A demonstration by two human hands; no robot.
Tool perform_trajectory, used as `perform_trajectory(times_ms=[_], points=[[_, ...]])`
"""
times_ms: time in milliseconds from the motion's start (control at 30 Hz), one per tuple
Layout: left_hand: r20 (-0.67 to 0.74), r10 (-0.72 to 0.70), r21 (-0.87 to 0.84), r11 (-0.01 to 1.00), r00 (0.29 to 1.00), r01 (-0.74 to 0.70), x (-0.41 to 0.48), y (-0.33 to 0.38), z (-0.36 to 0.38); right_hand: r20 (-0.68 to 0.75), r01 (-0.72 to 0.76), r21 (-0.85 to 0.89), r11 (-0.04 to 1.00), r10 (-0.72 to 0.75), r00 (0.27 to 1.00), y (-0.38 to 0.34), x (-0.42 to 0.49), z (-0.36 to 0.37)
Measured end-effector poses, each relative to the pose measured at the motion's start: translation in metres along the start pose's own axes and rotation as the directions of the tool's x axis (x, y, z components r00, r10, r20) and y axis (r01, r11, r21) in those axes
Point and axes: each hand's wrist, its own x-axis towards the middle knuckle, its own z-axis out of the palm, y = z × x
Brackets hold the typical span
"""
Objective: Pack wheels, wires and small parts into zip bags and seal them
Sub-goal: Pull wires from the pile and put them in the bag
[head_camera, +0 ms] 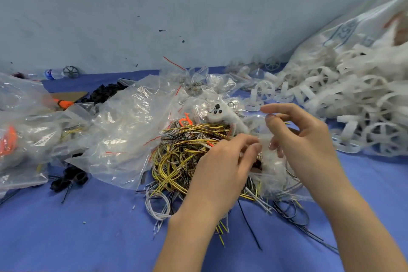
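A small clear zip bag (268, 159) hangs between my two hands above a tangled heap of yellow, black and white wires (187, 157) on the blue cloth. My left hand (223, 165) pinches the bag's left edge with curled fingers. On the bag's right side my right hand (302, 137) grips it with thumb and lower fingers, its index finger stretched out above. What lies inside the bag is blurred. A heap of white plastic wheels (344, 104) spills from a big white sack (357, 31) at the right.
Crumpled clear zip bags with red seals (123, 126) lie left of the wires. A white controller (223, 115) rests behind the wires. Black rubber parts (70, 178) sit at the left front, orange parts (64, 104) further back. The grey wall (154, 6) stands behind.
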Motion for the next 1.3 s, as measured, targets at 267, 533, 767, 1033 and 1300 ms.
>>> perform_trajectory(times_ms=[267, 533, 767, 1033, 1300], points=[[-0.241, 0.031, -0.027, 0.999, 0.97, -0.039, -0.003, -0.007, -0.013, 0.016, -0.011, 0.055, 0.998, 0.01, 1.0, -0.003, -0.001, -0.007], [0.028, -0.029, 0.161, 0.987, 0.999, 0.025, -0.001, -0.026, -0.014, 0.181, 0.008, 0.081, 0.997, -0.023, 0.983, -0.006, -0.014, 0.001], [-0.044, 0.012, 0.163, 0.987, 0.999, -0.005, 0.004, -0.037, -0.007, 0.25, 0.197, -0.336, 0.921, -0.114, 0.961, 0.021, -0.074, 0.004], [-0.089, 0.02, 0.156, 0.988, 0.996, -0.006, 0.008, -0.037, -0.005, 0.119, 0.37, -0.531, 0.762, -0.364, 0.924, 0.034, -0.076, 0.0], [-0.409, 0.108, -0.124, 0.977, 0.906, -0.172, 0.056, 0.024, -0.059, -0.369, 0.421, -0.275, 0.865, -0.499, 0.784, -0.05, 0.011, -0.022]])
